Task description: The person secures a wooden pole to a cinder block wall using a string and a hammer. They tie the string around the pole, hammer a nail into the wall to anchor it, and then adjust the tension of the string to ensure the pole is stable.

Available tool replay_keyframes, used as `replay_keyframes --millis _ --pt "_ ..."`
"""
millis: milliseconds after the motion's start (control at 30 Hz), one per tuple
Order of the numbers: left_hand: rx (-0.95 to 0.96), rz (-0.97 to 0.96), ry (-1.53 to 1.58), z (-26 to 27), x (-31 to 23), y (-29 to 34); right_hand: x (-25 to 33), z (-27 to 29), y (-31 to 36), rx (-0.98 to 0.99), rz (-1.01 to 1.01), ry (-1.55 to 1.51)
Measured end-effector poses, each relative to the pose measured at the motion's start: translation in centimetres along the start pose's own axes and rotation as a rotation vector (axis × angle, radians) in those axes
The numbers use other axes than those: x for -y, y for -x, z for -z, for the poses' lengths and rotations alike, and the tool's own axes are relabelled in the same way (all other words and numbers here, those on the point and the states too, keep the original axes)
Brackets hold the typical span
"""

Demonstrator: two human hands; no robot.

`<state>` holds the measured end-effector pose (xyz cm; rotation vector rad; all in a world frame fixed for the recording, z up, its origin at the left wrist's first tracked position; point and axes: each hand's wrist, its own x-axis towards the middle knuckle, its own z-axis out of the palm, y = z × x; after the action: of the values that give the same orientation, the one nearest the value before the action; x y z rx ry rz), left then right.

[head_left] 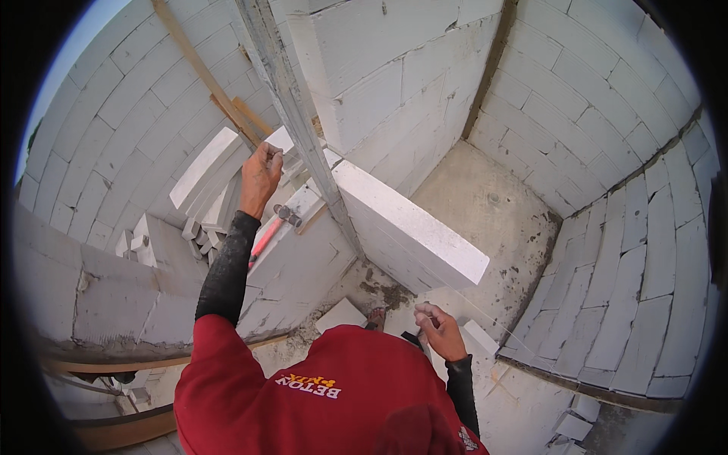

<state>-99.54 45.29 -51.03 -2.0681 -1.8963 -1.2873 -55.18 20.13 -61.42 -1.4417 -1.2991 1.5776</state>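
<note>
The block [413,220] is in the middle, long and white, with its free end toward the right part of the floor [478,178] and its other end beside the metal bar [305,125]. What carries it from below, I cannot tell.

The left hand [260,180] is raised on the left side of the bar, its grip narrow, with thumb and fingertips together. The right hand [441,332] appears near the free end of the block, also with a narrow grip, fingers curled to the thumb. A thin line [485,315] passes close by it – whether either hand pinches this line, I cannot tell. Such small, closed grips would suit something fine.

The hammer [267,237] lies along the top edge of the short wall [307,254], head toward the bar, probably put there to be within easy reach.

The bar stands between the left hand and the block, so it is in the way of a straight reach. Behind the left hand are a pile of blocks [208,171] and a leaning plank [189,53]; a small block [481,337] is near the right hand – it could hinder the feet.
</note>
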Motion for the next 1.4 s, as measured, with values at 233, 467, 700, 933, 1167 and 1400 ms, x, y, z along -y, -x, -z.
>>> replay_keyframes --millis 233,467,700,933,1167,1400 --pt "-0.068 0.017 0.223 0.8 -1.0 -7.1 13.2 -6.6 -15.3 -0.362 0.730 0.796" --pt "-0.041 0.074 0.476 2.5 -2.3 -10.8 15.4 -12.5 -24.1 -0.318 0.671 0.855" --pt "-0.055 0.176 0.677 8.1 -5.5 -8.4 21.5 -9.9 -23.0 -0.355 0.699 0.332" --pt "-0.258 0.176 0.747 10.0 -8.1 -4.4 31.0 -8.3 -21.2 -0.382 0.710 0.201" --pt "-0.364 0.141 0.920 10.6 -11.6 -3.1 34.6 -9.2 -22.3 -0.387 0.796 0.263" --pt "-0.416 0.128 0.957 12.2 -12.8 -2.8 36.8 -10.2 -21.2 -0.402 0.830 0.282"
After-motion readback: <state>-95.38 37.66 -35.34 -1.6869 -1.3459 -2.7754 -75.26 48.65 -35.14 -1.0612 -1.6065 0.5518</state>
